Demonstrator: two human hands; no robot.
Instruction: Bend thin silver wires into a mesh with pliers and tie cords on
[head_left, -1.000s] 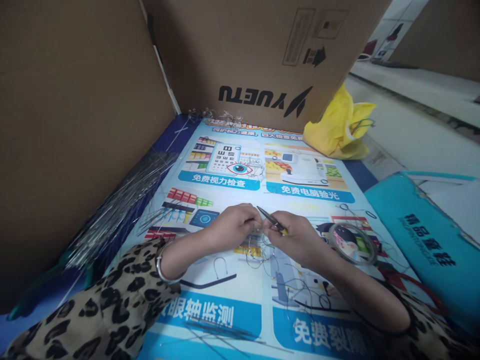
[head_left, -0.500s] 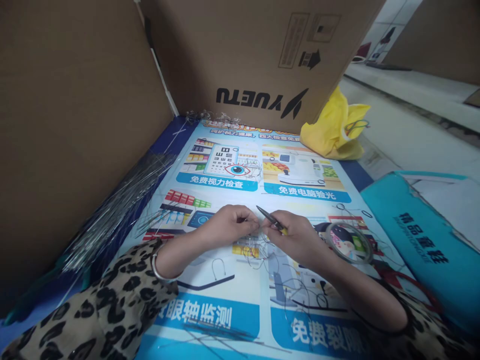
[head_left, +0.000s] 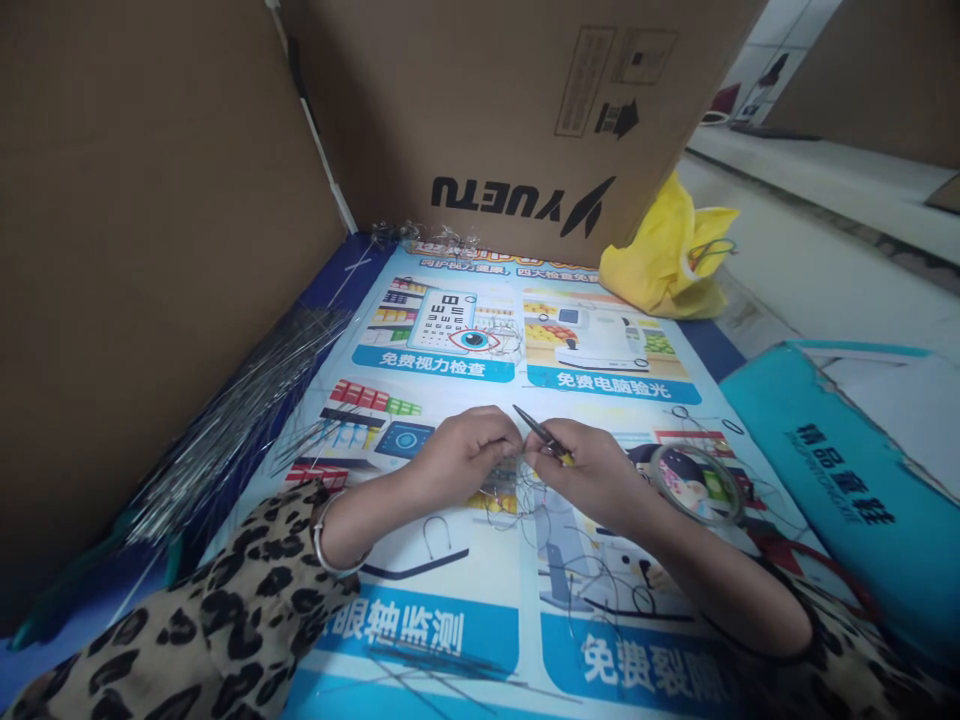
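Over the poster's (head_left: 491, 565) middle, the right hand (head_left: 596, 475) grips a pointed tool (head_left: 533, 424); the left hand (head_left: 472, 455) pinches narrowly, its hold unclear. Wire loops (head_left: 504, 506) sit mid-poster, so small, steady movements should prevent snagging.

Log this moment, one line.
left hand: closed, contents unclear; right hand: grips pointed dark metal tool, yellow-handled; below: looped grey metal wires

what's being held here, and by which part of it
The right grip holds a pointed plier-like tool by its handle end; what the left grip pinches, if anything, can't be told.
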